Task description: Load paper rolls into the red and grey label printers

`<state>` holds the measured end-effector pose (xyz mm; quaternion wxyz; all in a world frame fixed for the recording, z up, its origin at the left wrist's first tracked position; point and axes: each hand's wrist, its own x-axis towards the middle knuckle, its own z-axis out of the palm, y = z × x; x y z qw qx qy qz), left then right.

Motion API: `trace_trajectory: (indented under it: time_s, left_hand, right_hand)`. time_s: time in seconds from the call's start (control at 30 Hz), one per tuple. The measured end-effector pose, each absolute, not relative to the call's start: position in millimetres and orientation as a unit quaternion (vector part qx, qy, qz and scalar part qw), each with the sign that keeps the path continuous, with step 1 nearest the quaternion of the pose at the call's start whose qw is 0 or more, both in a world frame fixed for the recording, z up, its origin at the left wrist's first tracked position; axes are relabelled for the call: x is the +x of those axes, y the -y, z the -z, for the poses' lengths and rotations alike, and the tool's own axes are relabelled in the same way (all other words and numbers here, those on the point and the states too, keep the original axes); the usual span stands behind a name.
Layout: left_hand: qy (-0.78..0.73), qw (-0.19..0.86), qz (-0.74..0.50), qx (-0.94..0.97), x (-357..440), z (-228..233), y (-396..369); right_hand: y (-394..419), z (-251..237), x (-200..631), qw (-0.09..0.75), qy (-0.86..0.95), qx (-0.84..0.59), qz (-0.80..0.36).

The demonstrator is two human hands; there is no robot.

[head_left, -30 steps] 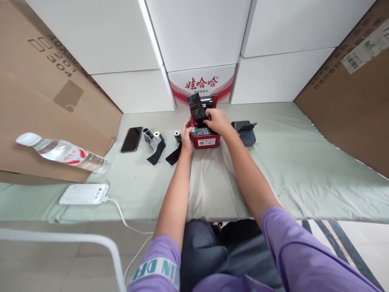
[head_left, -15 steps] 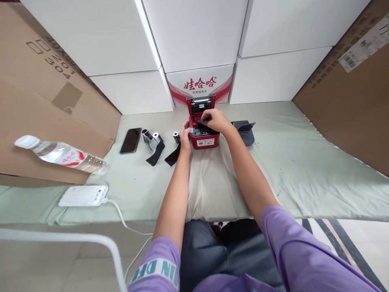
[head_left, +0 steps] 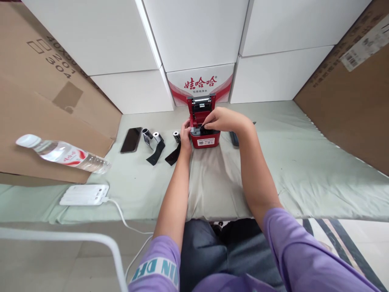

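The small red device (head_left: 206, 135) sits on the pale green cloth (head_left: 219, 178), near the far side, its hinged cover (head_left: 202, 106) raised. A second ago a folded black sheet was in the right hand above it; now that sheet does not show there, and the cover's roller is exposed.

The right hand (head_left: 223, 120) is mostly closed, thumb and fingertips brought together at the dark inside of the device; whether they pinch anything cannot be told. Its wrist has swung to the right since half a second ago, so it hides more of the dark grey part (head_left: 234, 140) beside the device. The left hand (head_left: 185, 136) has hardly moved: fingers loosely extended, it touches the device's left side without wrapping around it.

Farther left lie three small rolls (head_left: 157, 136), two trailing black strips (head_left: 156, 154), then a phone (head_left: 131, 140) and a white power bank (head_left: 84, 195).
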<state>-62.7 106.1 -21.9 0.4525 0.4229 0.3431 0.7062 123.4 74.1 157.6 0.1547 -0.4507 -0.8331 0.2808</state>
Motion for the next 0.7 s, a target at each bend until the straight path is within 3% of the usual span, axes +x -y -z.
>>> trace_trajectory:
  time_s: [0.13, 0.33, 0.53, 0.7]
  left_hand:
    - [-0.339, 0.459, -0.708, 0.416, -61.9, 21.3, -105.8]
    - [-0.339, 0.455, -0.715, 0.408, -61.2, 19.9, -105.5]
    - [-0.351, 0.436, -0.708, 0.430, -61.0, 19.9, -103.7]
    - [-0.396, 0.227, -0.668, 0.587, -61.4, 1.5, -84.7]
  right_hand:
    - [-68.5, -162.6, 126.2, 0.134, 0.831, -0.437, -0.316]
    - [-122.7, -117.8, 124.2, 0.419, 0.766, -0.450, -0.190]
    - [-178.7, -65.4, 117.5, 0.453, 0.764, -0.426, -0.175]
    - [-177.4, -66.0, 118.9, 0.495, 0.736, -0.407, -0.219]
